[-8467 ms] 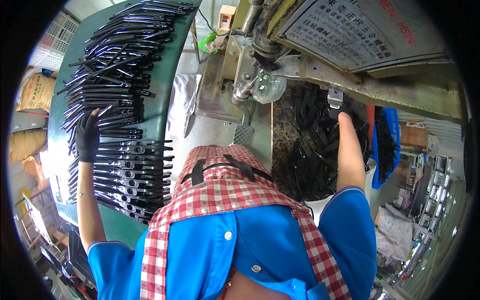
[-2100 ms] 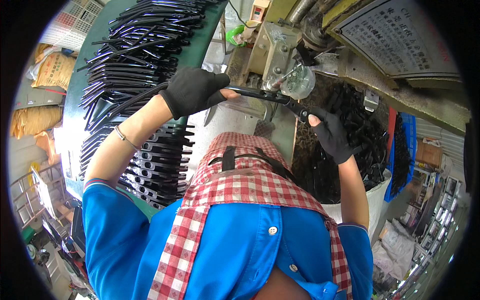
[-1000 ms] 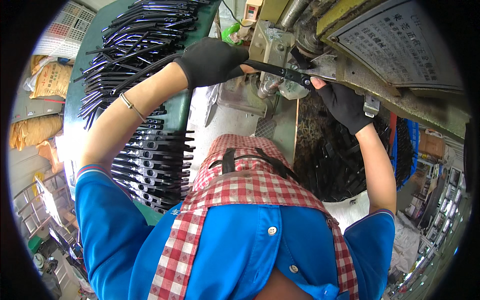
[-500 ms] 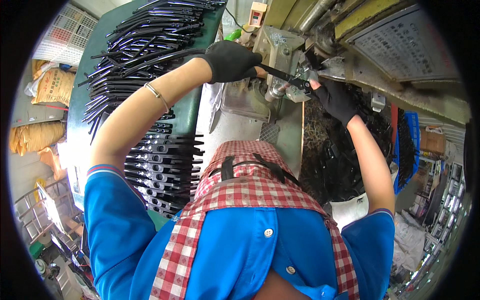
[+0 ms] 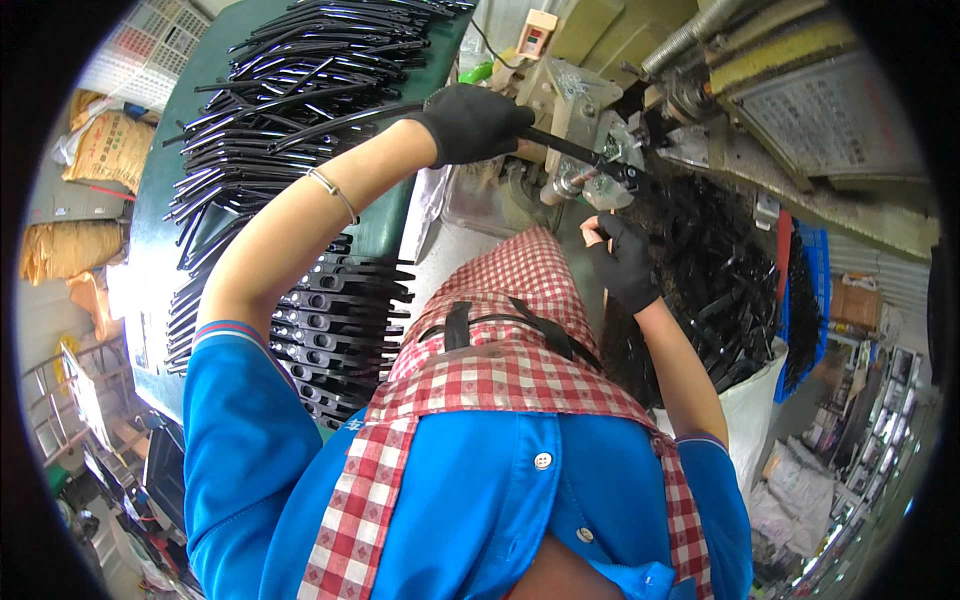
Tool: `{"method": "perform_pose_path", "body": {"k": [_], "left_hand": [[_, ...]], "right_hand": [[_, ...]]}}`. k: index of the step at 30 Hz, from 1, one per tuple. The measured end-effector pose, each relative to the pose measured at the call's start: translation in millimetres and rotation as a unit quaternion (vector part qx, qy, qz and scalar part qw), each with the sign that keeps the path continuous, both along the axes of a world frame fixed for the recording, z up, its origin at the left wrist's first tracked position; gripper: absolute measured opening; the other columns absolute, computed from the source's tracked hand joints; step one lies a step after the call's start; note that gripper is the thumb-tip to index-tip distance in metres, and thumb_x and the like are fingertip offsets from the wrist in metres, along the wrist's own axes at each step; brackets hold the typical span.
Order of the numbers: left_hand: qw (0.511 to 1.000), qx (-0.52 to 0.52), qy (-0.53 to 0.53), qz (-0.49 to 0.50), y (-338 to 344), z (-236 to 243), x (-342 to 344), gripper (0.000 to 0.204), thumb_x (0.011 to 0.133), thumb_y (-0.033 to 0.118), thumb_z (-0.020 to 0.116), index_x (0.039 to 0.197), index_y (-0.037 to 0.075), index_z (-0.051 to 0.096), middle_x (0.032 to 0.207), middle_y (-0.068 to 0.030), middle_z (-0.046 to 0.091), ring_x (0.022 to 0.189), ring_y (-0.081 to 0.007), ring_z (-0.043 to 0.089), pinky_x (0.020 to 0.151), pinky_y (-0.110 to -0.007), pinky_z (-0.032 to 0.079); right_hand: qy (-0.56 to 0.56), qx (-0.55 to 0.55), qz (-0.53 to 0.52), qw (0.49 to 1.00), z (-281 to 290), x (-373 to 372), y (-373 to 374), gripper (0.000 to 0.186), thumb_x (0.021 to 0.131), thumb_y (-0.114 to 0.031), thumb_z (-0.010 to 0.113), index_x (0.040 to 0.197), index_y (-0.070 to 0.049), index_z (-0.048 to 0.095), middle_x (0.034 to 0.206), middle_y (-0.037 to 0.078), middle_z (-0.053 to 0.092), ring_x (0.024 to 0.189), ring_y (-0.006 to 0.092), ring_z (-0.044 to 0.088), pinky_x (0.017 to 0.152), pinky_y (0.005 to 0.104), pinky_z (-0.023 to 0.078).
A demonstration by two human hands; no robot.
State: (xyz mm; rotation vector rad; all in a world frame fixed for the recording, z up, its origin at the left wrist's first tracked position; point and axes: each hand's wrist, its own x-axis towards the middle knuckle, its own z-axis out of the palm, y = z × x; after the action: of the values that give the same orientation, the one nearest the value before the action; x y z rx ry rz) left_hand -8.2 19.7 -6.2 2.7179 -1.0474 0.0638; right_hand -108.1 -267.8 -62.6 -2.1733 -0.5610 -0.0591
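My left hand (image 5: 475, 125), in a black glove with bare fingertips, is closed around a long black rod (image 5: 565, 148). One part of the rod runs back over the pile on the left; its other end, with a small fitting, lies over the metal fixture of a machine (image 5: 560, 186). Below and right of that end is my right hand (image 5: 622, 262), gloved alike and apart from the rod. Its fingers are curled and pinched together; whatever they hold, if anything, is too small to make out.
A green table (image 5: 160, 240) at left bears piled black rods (image 5: 300, 60) and a row of flat black parts with holes (image 5: 330, 330). At right, a white sack (image 5: 745, 420) holds many black pieces, beside a blue crate (image 5: 815, 300). The machine's heavy body (image 5: 800, 110) overhangs at upper right.
My right hand has let go of the rod's end by the fixture and drawn back toward me. My left hand keeps its hold on the rod; the whole view has shifted slightly.
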Motion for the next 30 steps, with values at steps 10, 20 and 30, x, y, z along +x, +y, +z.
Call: {"method": "perform_pose_path", "body": {"k": [10, 20, 30], "left_hand": [[0.999, -0.029, 0.014, 0.001, 5, 7, -6, 0.031, 0.085, 0.040, 0.062, 0.105, 0.016, 0.060, 0.080, -0.0130, 0.064, 0.075, -0.0339, 0.064, 0.064, -0.044, 0.050], [0.995, -0.070, 0.072, 0.003, 2, 36, -46, 0.027, 0.088, 0.025, 0.058, 0.114, 0.018, 0.060, 0.085, -0.0140, 0.066, 0.078, -0.0348, 0.064, 0.069, -0.045, 0.050], [0.940, 0.082, 0.171, 0.284, 202, 24, -216, 0.015, 0.081, 0.019, 0.061, 0.092, 0.011, 0.066, 0.087, -0.0125, 0.065, 0.084, -0.0325, 0.063, 0.070, -0.042, 0.050]], "right_hand": [[0.016, -0.115, -0.133, 0.984, -136, 97, -77, 0.036, 0.086, -0.033, 0.061, 0.108, -0.005, 0.060, 0.097, 0.013, 0.064, 0.090, 0.0286, 0.061, 0.081, 0.0397, 0.047], [0.023, -0.477, -0.074, 0.876, -102, 138, -23, 0.038, 0.088, -0.040, 0.050, 0.109, -0.013, 0.066, 0.112, 0.014, 0.064, 0.103, 0.0300, 0.062, 0.087, 0.0431, 0.049], [0.076, -0.409, -0.121, 0.901, -152, 161, -67, 0.033, 0.081, -0.034, 0.056, 0.098, -0.009, 0.069, 0.098, 0.020, 0.067, 0.095, 0.0362, 0.064, 0.078, 0.0461, 0.050]]}}
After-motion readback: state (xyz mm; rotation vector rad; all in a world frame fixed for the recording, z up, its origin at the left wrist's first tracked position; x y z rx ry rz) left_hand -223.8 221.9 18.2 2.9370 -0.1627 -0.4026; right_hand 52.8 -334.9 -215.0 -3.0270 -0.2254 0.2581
